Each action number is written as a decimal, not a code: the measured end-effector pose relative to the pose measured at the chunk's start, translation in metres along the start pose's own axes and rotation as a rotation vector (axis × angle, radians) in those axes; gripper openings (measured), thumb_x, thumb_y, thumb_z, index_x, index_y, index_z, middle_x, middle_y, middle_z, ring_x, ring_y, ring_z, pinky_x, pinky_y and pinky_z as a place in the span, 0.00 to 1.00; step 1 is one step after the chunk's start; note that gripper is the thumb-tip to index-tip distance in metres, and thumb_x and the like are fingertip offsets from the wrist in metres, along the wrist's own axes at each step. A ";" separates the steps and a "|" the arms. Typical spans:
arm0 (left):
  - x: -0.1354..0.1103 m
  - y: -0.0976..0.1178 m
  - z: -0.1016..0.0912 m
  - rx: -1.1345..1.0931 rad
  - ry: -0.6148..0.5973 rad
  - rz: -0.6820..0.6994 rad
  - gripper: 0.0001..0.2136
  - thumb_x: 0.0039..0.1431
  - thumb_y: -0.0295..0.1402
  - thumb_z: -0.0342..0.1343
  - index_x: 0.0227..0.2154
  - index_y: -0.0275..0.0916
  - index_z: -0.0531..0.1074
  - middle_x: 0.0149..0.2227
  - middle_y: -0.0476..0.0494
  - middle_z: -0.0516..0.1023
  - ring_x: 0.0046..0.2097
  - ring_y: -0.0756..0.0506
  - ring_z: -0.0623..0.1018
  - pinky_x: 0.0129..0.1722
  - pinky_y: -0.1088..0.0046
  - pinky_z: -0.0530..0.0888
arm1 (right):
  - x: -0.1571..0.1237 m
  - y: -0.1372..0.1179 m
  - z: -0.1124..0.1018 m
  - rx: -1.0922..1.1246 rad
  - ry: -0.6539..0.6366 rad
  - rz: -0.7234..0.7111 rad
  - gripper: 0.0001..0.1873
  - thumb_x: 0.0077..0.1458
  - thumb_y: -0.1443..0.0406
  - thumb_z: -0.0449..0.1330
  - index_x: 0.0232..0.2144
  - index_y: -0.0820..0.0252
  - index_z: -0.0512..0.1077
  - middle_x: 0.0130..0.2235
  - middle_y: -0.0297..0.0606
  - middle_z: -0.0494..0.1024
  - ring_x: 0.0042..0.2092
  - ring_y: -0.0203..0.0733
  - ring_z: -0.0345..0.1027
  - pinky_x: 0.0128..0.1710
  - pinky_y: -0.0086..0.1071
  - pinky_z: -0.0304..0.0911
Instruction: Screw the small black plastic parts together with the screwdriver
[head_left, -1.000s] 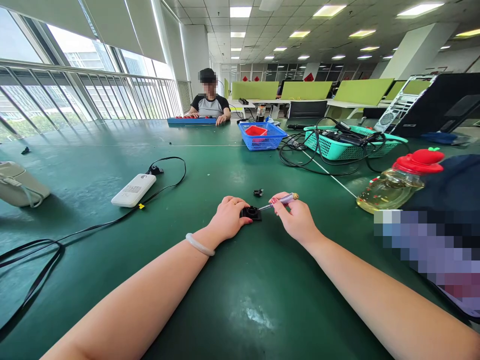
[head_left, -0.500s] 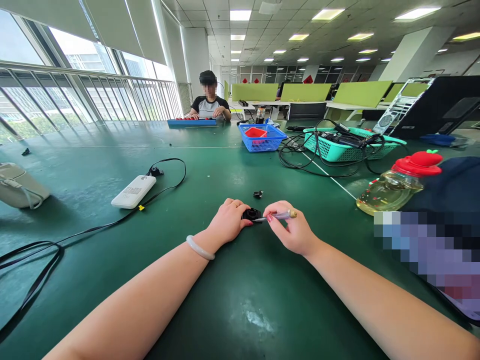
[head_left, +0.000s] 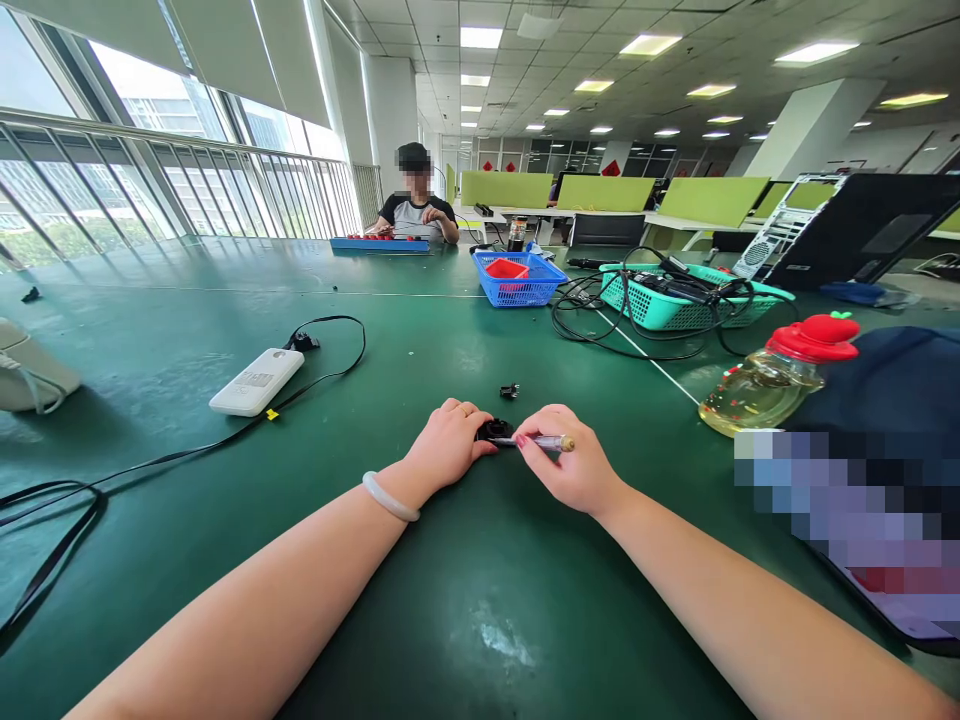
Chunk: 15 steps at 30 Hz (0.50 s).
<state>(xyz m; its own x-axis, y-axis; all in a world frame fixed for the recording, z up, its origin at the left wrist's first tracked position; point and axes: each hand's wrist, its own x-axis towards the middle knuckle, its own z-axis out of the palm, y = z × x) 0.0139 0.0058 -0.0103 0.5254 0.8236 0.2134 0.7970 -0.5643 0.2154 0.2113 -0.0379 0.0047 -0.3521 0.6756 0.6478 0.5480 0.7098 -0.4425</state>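
Note:
My left hand (head_left: 448,440) grips a small black part (head_left: 495,430) with a rounded recess, holding it down on the green table (head_left: 360,600). In my right hand (head_left: 571,465) is a slim screwdriver (head_left: 551,442) with a pale handle and a gold-coloured end. It lies nearly level, and its metal tip points left, at the near right edge of the black part. Whether the tip sits inside the part is too small to tell. Just beyond my hands lies a little black piece (head_left: 509,391), apart from both.
On the left lie a white power bank (head_left: 257,382) and a black cable (head_left: 195,455). Blue (head_left: 517,290) and teal (head_left: 675,315) baskets with cables stand ahead. A red-lidded bottle (head_left: 757,395) leans at right, near a dark cloth (head_left: 892,390). Another person (head_left: 417,208) sits opposite.
My view has shifted slightly, so most things appear a bit further left. The screwdriver now lies more level and its tip is closer in to the black part. Both hands keep their hold.

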 end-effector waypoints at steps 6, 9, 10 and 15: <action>0.000 0.001 -0.001 0.015 -0.009 -0.008 0.19 0.60 0.42 0.59 0.52 0.40 0.73 0.51 0.40 0.77 0.52 0.38 0.71 0.55 0.60 0.69 | 0.002 -0.003 0.002 -0.020 -0.098 -0.010 0.07 0.58 0.68 0.55 0.28 0.54 0.69 0.29 0.32 0.78 0.31 0.40 0.68 0.43 0.39 0.63; 0.000 0.001 -0.002 0.009 -0.007 -0.009 0.20 0.60 0.43 0.59 0.52 0.40 0.73 0.50 0.40 0.77 0.52 0.38 0.71 0.55 0.60 0.69 | 0.002 -0.002 0.003 0.008 -0.088 0.030 0.08 0.59 0.66 0.54 0.28 0.54 0.70 0.28 0.32 0.78 0.32 0.41 0.68 0.41 0.37 0.63; 0.000 0.001 -0.002 0.007 -0.009 -0.010 0.20 0.60 0.43 0.59 0.52 0.40 0.74 0.50 0.40 0.77 0.52 0.38 0.71 0.55 0.60 0.69 | 0.001 -0.001 0.003 0.035 -0.054 0.064 0.09 0.59 0.65 0.54 0.28 0.55 0.70 0.28 0.33 0.77 0.33 0.41 0.69 0.39 0.36 0.63; 0.000 0.001 -0.002 0.016 -0.019 -0.017 0.18 0.60 0.42 0.59 0.50 0.41 0.74 0.49 0.41 0.77 0.50 0.39 0.72 0.54 0.61 0.69 | 0.001 0.009 -0.002 0.196 0.160 0.333 0.13 0.61 0.60 0.51 0.28 0.56 0.71 0.27 0.33 0.74 0.28 0.39 0.66 0.28 0.31 0.59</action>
<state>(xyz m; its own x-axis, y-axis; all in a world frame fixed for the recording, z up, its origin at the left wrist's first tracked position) 0.0144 0.0050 -0.0078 0.5173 0.8341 0.1913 0.8105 -0.5493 0.2031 0.2169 -0.0313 0.0028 -0.0495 0.8463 0.5304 0.4520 0.4925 -0.7437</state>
